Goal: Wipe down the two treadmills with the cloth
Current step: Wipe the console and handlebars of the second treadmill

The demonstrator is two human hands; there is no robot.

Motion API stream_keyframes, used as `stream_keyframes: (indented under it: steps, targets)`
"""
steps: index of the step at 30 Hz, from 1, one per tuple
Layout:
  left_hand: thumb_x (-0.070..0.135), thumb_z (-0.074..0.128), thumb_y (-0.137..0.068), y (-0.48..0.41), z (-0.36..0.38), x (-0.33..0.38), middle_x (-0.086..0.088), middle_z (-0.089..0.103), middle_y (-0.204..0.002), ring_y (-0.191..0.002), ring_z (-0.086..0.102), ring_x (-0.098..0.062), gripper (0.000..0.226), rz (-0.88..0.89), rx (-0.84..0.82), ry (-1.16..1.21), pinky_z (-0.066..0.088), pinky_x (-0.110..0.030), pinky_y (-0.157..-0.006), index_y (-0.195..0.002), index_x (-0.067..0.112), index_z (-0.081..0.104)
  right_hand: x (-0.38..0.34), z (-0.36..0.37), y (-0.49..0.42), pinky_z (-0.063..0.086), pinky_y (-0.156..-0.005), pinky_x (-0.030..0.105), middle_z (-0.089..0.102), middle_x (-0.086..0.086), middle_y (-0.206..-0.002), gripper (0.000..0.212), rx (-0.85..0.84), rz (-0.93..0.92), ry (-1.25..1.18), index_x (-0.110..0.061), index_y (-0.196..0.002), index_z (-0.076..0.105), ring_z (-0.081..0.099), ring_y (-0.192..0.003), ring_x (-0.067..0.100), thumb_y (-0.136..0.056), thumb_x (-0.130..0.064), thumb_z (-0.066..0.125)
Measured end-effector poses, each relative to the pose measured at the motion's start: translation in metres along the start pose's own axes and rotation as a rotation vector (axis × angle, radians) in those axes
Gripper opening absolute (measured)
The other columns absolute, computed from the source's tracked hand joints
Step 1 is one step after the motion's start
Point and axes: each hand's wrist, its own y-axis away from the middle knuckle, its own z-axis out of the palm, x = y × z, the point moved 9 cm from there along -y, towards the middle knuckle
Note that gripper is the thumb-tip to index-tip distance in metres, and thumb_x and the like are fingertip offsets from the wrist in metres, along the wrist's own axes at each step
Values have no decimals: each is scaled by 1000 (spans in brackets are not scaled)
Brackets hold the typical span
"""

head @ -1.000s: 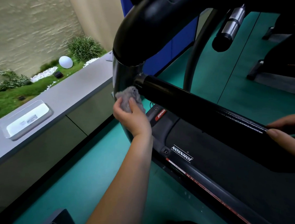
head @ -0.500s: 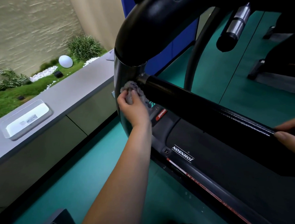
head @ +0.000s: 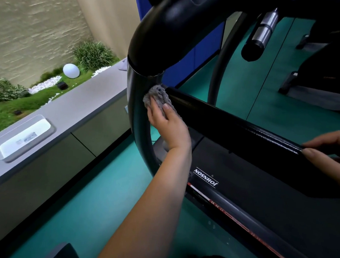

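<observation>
At the far left, garden: we see grass point(head: 14, 110), white pebbles point(head: 48, 83) and a white globe lamp point(head: 71, 71) below a rough pale wall.
Worktop: a grey worktop point(head: 78, 105) runs alongside the garden and carries a shallow white tray point(head: 24, 139) towards its left end.
Floor: a teal floor point(head: 104, 194) lies between the worktop and the treadmill point(head: 260, 191).
Upright: the treadmill's thick black upright point(head: 138, 115) bends down from above and drops towards the floor.
Cloth: we find the grey cloth point(head: 157, 95) bunched against the joint where the upright meets the crossbar point(head: 233, 125).
Left hand: our left hand point(head: 170, 129) reaches up from the lower middle. Its fingers and thumb hold the cloth and press it onto that joint.
Crossbar: the glossy black bar slants from the cloth down to the right edge.
Deck: under the crossbar we see the dark deck point(head: 251, 171) with a white JOHNSON logo point(head: 206, 178) and a red-marked side rail point(head: 239, 223).
Blue panel: a blue panel point(head: 197, 58) stands behind the upright.
Grip: a silver and black handle grip point(head: 260, 39) hangs at the upper right.
Right hand: our right hand point(head: 327, 161) is at the right edge. Its fingers lie over the crossbar with the thumb beneath, wrapped around it.
</observation>
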Motion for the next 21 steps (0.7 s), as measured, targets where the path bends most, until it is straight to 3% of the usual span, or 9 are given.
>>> stream_keyframes:
  steps: [1,3,5,8,12,14,17,19,21]
  targets:
    - [21,40,-102,2,2,0,-3,25,-153,-139,30,-12,44,15,10,3,25,-5,-102,-145,19,38,6,0,0,59,-65,33,68,-15,-88,20,8,30,-14,-37,-93,66,68,-77,11,-77,-47,73]
    - [19,40,-102,6,4,-1,-4,25,-154,-139,30,-12,43,20,37,32,24,-1,-98,-145,17,39,2,1,4,59,-59,45,69,-10,-85,36,10,19,-78,-33,-93,67,69,-72,18,-71,-62,70]
    - [18,40,-102,13,5,-2,-5,27,-153,-139,32,-12,42,12,49,53,24,-1,-98,-144,16,41,-6,2,3,59,-59,41,70,-12,-84,29,28,3,-93,-36,-86,67,68,-70,15,-71,-60,70]
    - [17,39,-102,42,9,6,-1,26,-156,-136,30,-3,41,17,45,56,21,10,-87,-143,18,41,-7,2,0,56,-56,32,69,-17,-82,17,7,19,-113,-35,-81,66,65,-70,6,-71,-49,66]
    - [17,41,-102,100,20,12,7,21,-157,-107,25,35,41,29,15,18,24,11,-80,-142,24,43,-2,2,0,50,-62,27,66,-12,-82,4,-45,14,-128,-33,-81,63,62,-74,7,-82,-36,66]
    - [16,43,-101,131,23,15,6,21,-157,-115,24,31,41,39,22,15,23,8,-91,-141,23,44,-1,4,-2,46,-61,22,65,-12,-82,5,-82,-9,-151,-33,-82,62,61,-74,3,-85,-36,65]
    - [14,44,-101,182,31,15,7,21,-157,-137,20,8,41,38,31,13,20,2,-101,-140,26,45,2,5,-7,42,-58,12,63,-12,-79,9,-111,-69,-167,-30,-80,59,58,-72,-5,-88,-34,63]
    - [14,43,-101,219,37,16,11,22,-157,-138,20,9,42,38,11,23,20,1,-102,-137,35,43,2,6,-9,42,-59,12,61,-13,-79,12,-128,-120,-164,-31,-79,56,57,-71,-6,-90,-33,60]
    - [10,43,-101,255,41,19,11,22,-156,-134,21,18,43,68,-16,39,20,0,-103,-131,41,39,1,6,-12,44,-67,21,61,-10,-84,9,-150,-162,-172,-29,-85,56,57,-75,2,-93,-32,57]
